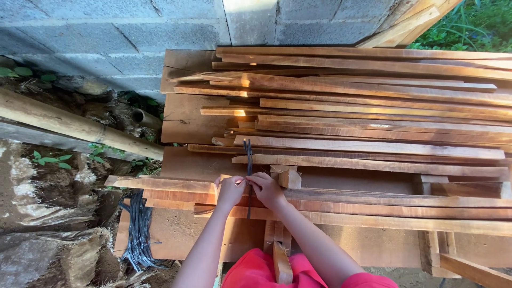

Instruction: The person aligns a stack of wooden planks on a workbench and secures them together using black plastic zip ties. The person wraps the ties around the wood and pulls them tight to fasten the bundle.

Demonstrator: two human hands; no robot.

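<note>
Pinching a dark strip [248,160] between both hands' fingers, left hand [230,191] and right hand [266,189] risk splinters from planks [373,146] at twelve o'clock.

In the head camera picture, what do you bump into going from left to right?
Bamboo pole → bundle of dark strips → left hand → thin dark strip → right hand → long stacked wooden slats.

Two hands, the left hand [230,191] and the right hand [265,188], meet at one dark strip [248,160]. One bundle of dark strips [138,234] hangs at left. One bamboo pole [80,127] lies by one block wall [133,26]. The stacked planks [373,122] number perhaps twenty; overlaps prevent an exact count.
</note>
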